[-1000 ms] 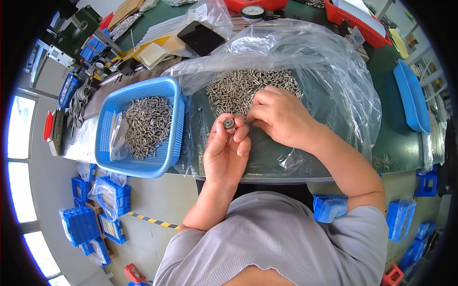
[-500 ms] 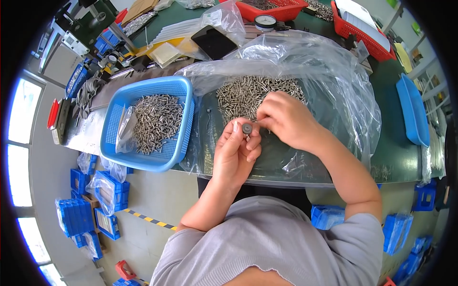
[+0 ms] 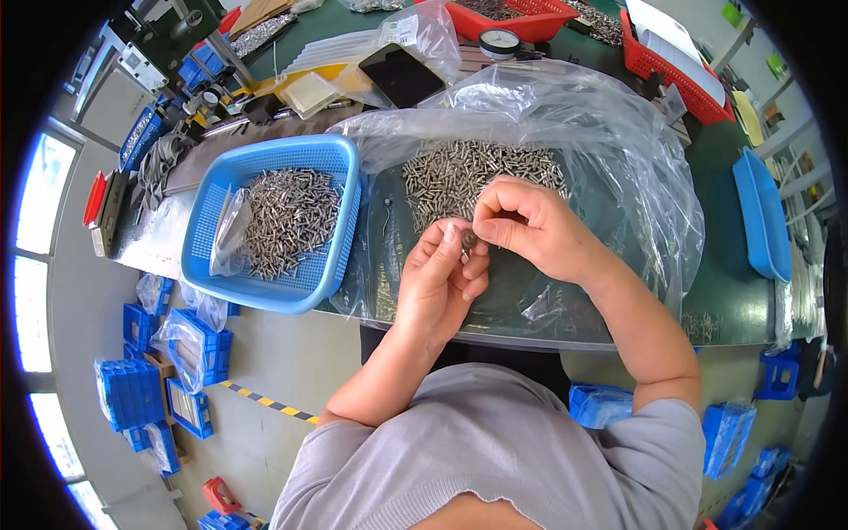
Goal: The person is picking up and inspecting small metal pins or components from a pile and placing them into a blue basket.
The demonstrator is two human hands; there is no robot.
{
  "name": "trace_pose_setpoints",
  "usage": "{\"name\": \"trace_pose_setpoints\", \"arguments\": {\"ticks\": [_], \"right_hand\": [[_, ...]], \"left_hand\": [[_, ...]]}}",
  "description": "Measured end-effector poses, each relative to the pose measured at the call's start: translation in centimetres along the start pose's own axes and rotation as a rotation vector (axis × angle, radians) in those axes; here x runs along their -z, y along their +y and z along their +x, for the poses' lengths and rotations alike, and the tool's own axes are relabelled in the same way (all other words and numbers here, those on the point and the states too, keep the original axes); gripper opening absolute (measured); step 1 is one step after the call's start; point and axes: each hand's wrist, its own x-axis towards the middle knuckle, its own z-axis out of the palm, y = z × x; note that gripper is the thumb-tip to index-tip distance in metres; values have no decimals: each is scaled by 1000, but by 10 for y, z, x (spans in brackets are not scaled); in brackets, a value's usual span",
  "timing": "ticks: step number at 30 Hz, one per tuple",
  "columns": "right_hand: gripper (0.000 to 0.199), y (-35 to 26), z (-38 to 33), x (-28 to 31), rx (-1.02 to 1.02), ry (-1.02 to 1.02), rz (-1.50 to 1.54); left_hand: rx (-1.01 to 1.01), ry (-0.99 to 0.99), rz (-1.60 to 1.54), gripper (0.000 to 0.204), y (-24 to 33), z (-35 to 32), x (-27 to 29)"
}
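Workshop bench [image 3: 724,265], green-topped, with clear plastic sheeting [image 3: 627,168] spread over much of the work area. On the sheeting lies a loose pile of metal pins [image 3: 477,172]; to its left stands a blue basket [image 3: 256,298] holding more pins [image 3: 291,212] and a plastic bag [image 3: 231,234]. A phone [image 3: 402,76] and a dial gauge [image 3: 499,42] lie at the back.

Change noted: half a second ago the right fingertips were just beside the round disc [image 3: 468,238], whose face showed clearly; they are now over its edge and partly cover it. Judged from this, attention is at the disc itself and not at the pile, so handling of the small piece is in progress.

Left hand [image 3: 442,278]: closed to a pinch, thumb and forefinger on the disc, remaining fingers curled in. A small shiny part [image 3: 465,257] shows just below the disc; its connection to it cannot be determined.

Right hand [image 3: 539,225]: thumb and forefinger form a loop, tips close together at the disc, other fingers bent. Whether these tips grip anything cannot be told. Disc position: between both hands, above the near edge of the pile.
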Motion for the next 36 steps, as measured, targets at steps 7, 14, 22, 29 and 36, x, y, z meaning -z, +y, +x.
{"name": "trace_pose_setpoints", "arguments": {"ticks": [7,14,22,29,36], "right_hand": [[11,1,1,-2,42,3,-3],[11,1,-1,-2,53,-13,-32],[13,-2,0,-3,45,-54,-4],[14,-4,-2,3,96,-47,-122],[8,-2,-2,10,120,-36,-142]], "left_hand": [[18,-6,-10,18,0,0,1],[20,-6,-2,16,1,-1,3],[43,0,39,19,2,-3,3],[85,-4,59,25,4,-2,-2],[-12,-58,-50,23,-1,2,7]]}}
